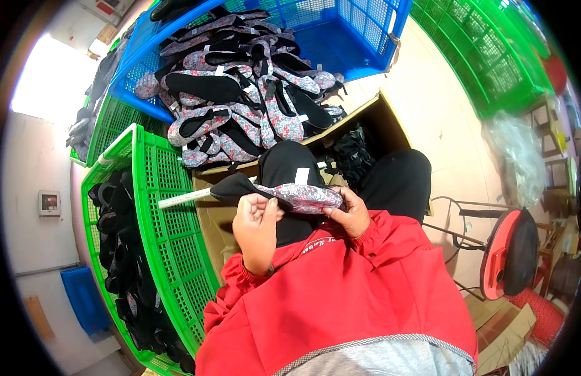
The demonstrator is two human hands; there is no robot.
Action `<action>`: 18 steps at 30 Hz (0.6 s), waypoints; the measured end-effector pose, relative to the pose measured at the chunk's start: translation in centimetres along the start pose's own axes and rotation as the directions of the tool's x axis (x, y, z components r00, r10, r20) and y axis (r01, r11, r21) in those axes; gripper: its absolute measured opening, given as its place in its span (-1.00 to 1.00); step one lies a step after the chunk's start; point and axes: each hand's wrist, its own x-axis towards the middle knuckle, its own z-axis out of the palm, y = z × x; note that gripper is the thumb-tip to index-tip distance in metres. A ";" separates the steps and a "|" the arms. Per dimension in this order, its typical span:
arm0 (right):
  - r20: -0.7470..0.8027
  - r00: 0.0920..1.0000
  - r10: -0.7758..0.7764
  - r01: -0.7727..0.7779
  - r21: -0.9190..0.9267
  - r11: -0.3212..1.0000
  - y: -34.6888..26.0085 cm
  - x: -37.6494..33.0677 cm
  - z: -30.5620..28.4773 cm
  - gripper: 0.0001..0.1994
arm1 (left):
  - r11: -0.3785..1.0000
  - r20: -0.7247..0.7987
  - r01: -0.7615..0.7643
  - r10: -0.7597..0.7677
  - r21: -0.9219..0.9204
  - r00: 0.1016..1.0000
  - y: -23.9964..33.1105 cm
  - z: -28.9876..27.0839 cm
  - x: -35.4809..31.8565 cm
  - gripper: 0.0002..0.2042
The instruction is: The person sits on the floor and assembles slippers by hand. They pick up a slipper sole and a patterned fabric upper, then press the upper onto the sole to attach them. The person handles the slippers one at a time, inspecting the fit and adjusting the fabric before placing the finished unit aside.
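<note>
My slipper (310, 195): matt printed cloth, black section matt cloth too. My red smock (340, 294): smooth fabric, slight sheen. Green crate (177, 250), blue crate (315, 45): glossy plastic. Carton (394, 122): dull cardboard.

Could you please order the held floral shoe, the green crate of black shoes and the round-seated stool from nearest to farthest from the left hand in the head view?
1. Held shoe: at the fingertips of the left hand.
2. Green crate: just to the hand's left.
3. Stool: far right, beyond the right hand.
</note>
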 end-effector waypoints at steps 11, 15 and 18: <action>0.109 0.989 -0.098 0.104 -0.058 0.993 -0.5 -0.3 0.1 -0.67 | 0.499 0.717 -0.804 0.425 0.324 0.553 8.4 2.9 3.9 -0.71; 0.116 0.991 -0.061 0.083 -0.196 0.977 -1.0 -0.7 -0.2 -0.68 | 0.539 0.847 -0.804 0.279 0.251 0.452 6.9 4.9 4.8 -0.81; 0.112 0.993 -0.022 0.040 -0.168 0.985 -1.3 -0.8 -0.4 -0.68 | 0.685 0.860 -0.702 0.226 0.193 0.457 6.2 5.2 5.1 -0.88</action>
